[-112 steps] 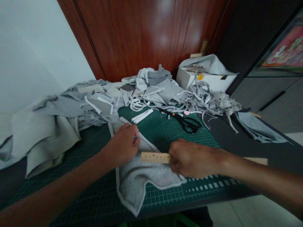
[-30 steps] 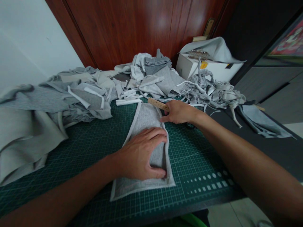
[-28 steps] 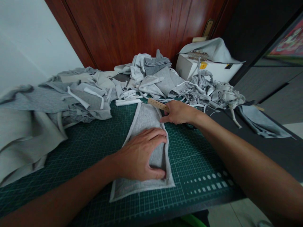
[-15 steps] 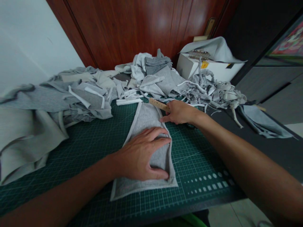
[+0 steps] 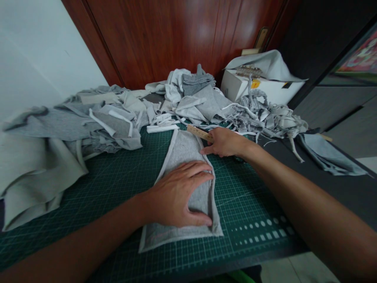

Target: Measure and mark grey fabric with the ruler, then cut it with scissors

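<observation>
Left hand (image 5: pixel 179 192) palm-down on gray cloth (image 5: pixel 185 147), fingers spread. Right hand (image 5: pixel 225 141) stretched farther out, fingers curled round wooden ruler (image 5: pixel 199 133), looks like.

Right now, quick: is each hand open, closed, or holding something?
Left hand: open, spread over the gray cloth.
Right hand: closed, holding the wooden ruler near the cloth's far end.

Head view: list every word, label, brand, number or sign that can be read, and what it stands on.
None readable.
Wooden ruler in the right hand: markings too small to read.
White box: yellow and dark patches, no legible writing.
Cutting mat: printed circles and squares, no legible numbers.
</observation>
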`<action>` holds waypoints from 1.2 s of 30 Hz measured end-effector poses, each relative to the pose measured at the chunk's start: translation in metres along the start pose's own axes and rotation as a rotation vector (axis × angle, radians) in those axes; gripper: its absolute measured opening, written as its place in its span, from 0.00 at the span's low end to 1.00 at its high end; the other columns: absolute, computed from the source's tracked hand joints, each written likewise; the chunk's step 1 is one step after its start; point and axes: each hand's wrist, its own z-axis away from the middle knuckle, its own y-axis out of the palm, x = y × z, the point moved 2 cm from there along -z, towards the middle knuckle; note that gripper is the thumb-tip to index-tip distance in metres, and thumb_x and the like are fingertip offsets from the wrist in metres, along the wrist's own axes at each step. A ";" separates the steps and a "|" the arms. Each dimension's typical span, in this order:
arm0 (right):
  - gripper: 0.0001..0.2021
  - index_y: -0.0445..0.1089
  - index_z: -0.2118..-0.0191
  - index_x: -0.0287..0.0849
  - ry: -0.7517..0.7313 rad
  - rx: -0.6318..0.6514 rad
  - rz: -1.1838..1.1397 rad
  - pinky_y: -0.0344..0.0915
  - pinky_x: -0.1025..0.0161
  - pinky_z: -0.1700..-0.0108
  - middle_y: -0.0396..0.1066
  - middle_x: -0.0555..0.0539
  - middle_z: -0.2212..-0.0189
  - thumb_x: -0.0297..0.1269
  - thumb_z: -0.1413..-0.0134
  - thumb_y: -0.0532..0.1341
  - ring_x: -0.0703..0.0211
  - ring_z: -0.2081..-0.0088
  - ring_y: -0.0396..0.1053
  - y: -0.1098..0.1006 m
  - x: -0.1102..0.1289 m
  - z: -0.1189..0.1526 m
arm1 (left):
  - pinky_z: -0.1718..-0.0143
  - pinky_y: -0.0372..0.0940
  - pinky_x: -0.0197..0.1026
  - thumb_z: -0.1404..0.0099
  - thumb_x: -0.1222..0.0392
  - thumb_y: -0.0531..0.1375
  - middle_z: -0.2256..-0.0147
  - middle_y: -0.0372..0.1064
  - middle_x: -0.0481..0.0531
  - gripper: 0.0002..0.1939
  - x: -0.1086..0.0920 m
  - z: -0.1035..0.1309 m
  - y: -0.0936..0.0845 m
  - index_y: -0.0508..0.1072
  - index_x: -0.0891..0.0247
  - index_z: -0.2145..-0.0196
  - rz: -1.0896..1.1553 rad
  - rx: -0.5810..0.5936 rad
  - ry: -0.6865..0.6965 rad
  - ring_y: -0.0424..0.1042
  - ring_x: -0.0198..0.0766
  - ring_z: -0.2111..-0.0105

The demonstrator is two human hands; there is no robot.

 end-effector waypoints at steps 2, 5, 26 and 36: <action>0.17 0.75 0.60 0.37 0.003 0.000 0.005 0.57 0.63 0.74 0.74 0.48 0.78 0.48 0.42 0.71 0.61 0.79 0.69 0.000 0.000 0.000 | 0.30 0.53 0.60 0.49 0.42 0.76 0.34 0.63 0.64 0.46 0.000 0.000 0.000 0.68 0.61 0.38 -0.003 0.005 0.007 0.61 0.58 0.33; 0.17 0.75 0.61 0.37 -0.002 -0.013 0.014 0.57 0.63 0.74 0.73 0.49 0.79 0.48 0.43 0.71 0.61 0.79 0.68 0.001 0.001 0.000 | 0.31 0.56 0.58 0.50 0.42 0.77 0.34 0.62 0.64 0.46 0.000 0.001 0.000 0.68 0.63 0.40 -0.007 -0.009 -0.010 0.62 0.57 0.34; 0.02 0.78 0.64 0.40 -0.577 0.097 0.181 0.59 0.64 0.65 0.77 0.48 0.70 0.32 0.42 0.68 0.57 0.67 0.72 0.000 0.035 0.000 | 0.41 0.70 0.48 0.40 0.52 0.70 0.52 0.80 0.57 0.12 -0.023 0.010 -0.012 0.72 0.58 0.72 0.456 0.139 0.167 0.76 0.51 0.44; 0.03 0.75 0.66 0.40 -0.289 0.118 0.305 0.57 0.62 0.69 0.77 0.45 0.70 0.29 0.41 0.64 0.57 0.70 0.72 -0.002 -0.008 0.041 | 0.58 0.69 0.41 0.32 0.69 0.58 0.61 0.76 0.50 0.08 -0.012 0.007 0.003 0.75 0.61 0.58 0.248 -0.209 -0.111 0.75 0.38 0.63</action>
